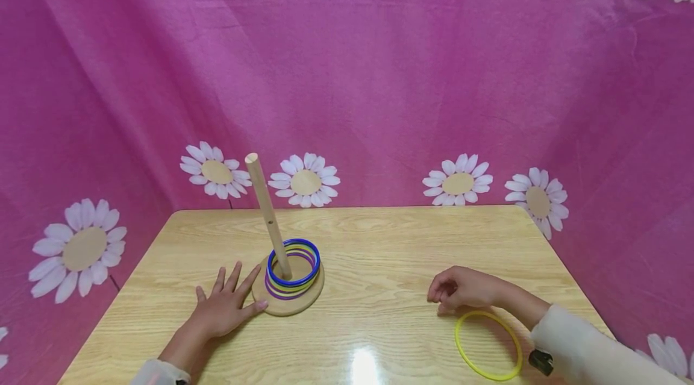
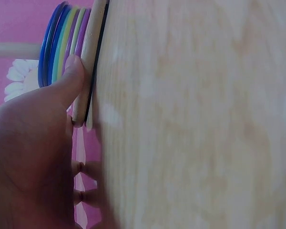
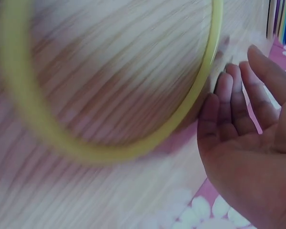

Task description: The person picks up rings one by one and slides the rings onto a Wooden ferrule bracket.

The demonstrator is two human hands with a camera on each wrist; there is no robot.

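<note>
A wooden peg rises from a round wooden base on the left part of the table. Several rings circle the peg's foot in a stack, with a blue ring on top and yellow, green and purple ones below. My left hand lies spread beside the base. Its thumb touches the base's edge. On the right, my right hand hovers low over the table with loosely curled fingers and nothing in them. Under its wrist is a yellow ring, apart from the fingers.
The light wooden table has its far edge against a pink cloth printed with daisies and white letters. More of this cloth hangs at both sides. A bright light reflection shows near the table's front.
</note>
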